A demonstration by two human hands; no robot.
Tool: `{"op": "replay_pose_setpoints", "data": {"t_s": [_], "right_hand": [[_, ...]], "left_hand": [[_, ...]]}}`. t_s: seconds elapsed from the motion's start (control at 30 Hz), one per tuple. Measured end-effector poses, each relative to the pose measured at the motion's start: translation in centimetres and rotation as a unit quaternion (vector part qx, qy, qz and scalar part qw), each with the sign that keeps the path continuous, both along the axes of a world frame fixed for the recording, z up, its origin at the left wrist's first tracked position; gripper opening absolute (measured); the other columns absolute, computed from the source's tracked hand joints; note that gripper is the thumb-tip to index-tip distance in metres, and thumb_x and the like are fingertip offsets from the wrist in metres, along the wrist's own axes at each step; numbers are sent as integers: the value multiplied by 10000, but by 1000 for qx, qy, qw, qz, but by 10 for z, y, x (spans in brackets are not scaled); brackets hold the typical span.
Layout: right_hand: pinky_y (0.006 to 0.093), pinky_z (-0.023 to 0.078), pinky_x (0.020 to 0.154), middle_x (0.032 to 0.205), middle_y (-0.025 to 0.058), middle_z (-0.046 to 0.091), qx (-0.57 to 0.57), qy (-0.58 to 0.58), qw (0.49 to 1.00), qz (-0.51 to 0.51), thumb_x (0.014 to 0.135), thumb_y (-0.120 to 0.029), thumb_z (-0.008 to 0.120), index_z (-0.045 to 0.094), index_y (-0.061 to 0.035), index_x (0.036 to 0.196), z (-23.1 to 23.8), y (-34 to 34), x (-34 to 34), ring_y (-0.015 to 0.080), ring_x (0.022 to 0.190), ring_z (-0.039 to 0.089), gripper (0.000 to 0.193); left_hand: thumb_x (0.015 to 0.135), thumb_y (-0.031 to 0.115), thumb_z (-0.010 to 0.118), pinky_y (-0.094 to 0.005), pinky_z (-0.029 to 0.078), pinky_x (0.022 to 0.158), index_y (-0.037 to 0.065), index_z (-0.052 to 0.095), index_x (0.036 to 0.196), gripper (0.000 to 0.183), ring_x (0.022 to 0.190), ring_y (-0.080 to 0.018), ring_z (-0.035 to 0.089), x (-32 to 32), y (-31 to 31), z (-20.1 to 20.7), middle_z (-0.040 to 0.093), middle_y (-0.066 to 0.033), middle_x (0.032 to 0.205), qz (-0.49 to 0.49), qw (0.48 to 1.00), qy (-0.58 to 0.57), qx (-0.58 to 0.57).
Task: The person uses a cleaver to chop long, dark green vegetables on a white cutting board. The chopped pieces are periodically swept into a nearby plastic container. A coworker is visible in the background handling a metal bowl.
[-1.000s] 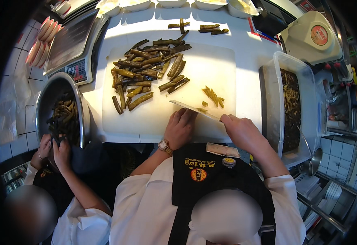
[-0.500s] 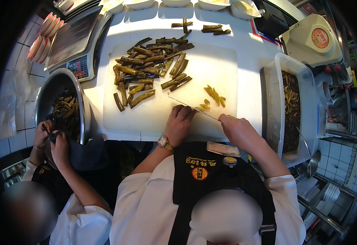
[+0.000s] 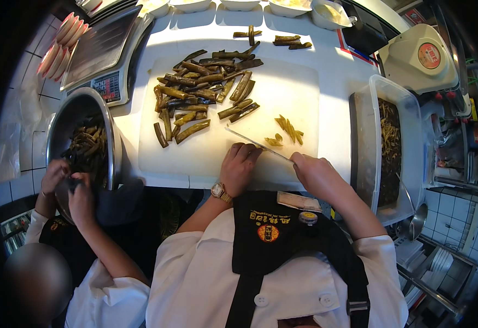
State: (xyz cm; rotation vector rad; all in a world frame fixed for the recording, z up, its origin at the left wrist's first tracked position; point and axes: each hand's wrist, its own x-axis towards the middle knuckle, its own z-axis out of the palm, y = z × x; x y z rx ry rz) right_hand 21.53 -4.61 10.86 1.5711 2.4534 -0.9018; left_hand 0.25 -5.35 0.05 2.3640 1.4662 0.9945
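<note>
My right hand (image 3: 318,174) is closed round the handle of a knife (image 3: 271,150), its blade slanting to the far left across a white cutting board (image 3: 222,158). Against the blade, the curled fingers of my left hand (image 3: 240,167) press down on a green vegetable stem, nearly all hidden beneath them. A watch (image 3: 218,190) circles my left wrist. Thin yellow-green slices (image 3: 289,130) lie just beyond the knife. Farther left on the board spreads a pile of dark green, wet-looking stem pieces (image 3: 195,90).
Right of the board stands a clear plastic tub (image 3: 375,164) holding shredded dark vegetables. At left are a steel bowl (image 3: 116,158) of dark pieces, a co-worker's hands (image 3: 80,194), and a scale (image 3: 99,52). White containers (image 3: 241,4) line the back; more stems (image 3: 288,41) lie there.
The knife blade has tilted slightly and now shows more of its flat side. My hands stay nearly in place. The co-worker's hands shift a little at the bowl.
</note>
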Motion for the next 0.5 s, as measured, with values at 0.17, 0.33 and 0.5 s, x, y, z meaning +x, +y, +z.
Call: {"op": "replay_pose_setpoints", "data": {"t_s": [0.17,0.33,0.5], "right_hand": [[509,511,662,785,231,627,2,-12,1000,8,862,-15,469,455,3,928,2,5,-11,433,754,636,70],[509,512,669,785,238,632,10,20,999,-35,872,-28,465,460,2,927,-15,7,-15,435,758,636,63],[511,511,683,782,235,637,-9,19,1000,-22,868,-23,469,463,0,932,1,-2,-8,437,763,636,69]], "left_hand": [[759,70,576,-342,493,874,81,679,1065,323,997,-241,565,0,-2,0,604,-46,1027,0,1000,6,-11],[741,1,611,-353,504,827,65,696,1015,294,934,-276,587,-5,-1,5,616,-81,994,-16,999,-28,-14],[747,-6,605,-351,503,819,59,693,1017,291,930,-277,586,-7,-2,-2,611,-88,1001,-8,1000,-25,-15]]}}
